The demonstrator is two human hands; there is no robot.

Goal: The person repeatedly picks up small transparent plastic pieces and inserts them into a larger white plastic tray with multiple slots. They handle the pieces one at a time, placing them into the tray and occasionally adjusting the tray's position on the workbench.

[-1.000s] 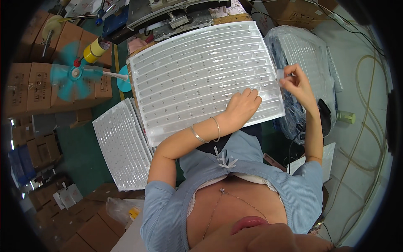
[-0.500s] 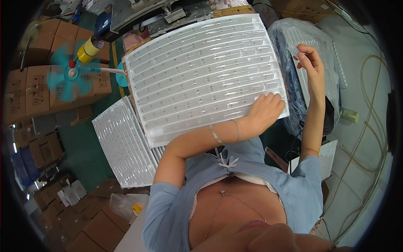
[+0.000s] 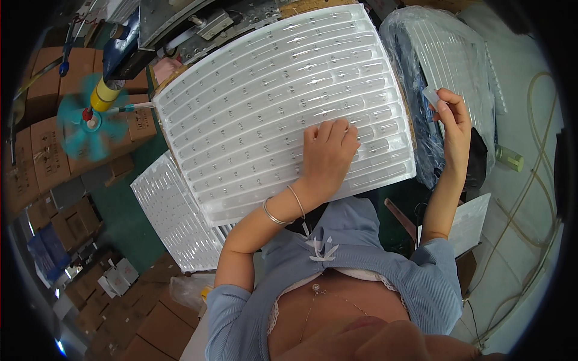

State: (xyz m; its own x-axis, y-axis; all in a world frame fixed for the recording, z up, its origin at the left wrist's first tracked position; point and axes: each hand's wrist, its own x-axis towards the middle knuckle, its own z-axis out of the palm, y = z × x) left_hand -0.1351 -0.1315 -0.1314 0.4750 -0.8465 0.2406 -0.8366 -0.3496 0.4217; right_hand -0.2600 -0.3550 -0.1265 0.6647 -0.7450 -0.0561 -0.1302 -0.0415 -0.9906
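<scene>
In front of me lies a wide white plastic tray with long ridged slots, filled with rows of small clear pieces bearing dark marks. My left hand is over the tray's lower right half. Its fingers are bent down and drawn together at a slot, and whatever is under the fingertips is hidden. To the right of the tray, raised in the air, my right hand pinches a small translucent plastic piece between thumb and fingers.
A stack of similar trays stands lower left. Plastic-wrapped trays are at the right. A teal fan spins at the left before cardboard boxes. Metal machinery borders the tray's far side.
My left hand has shifted left across the tray, away from its right edge. The right hand has dropped slightly, still pinching the translucent piece. The whole view has tilted a little.
</scene>
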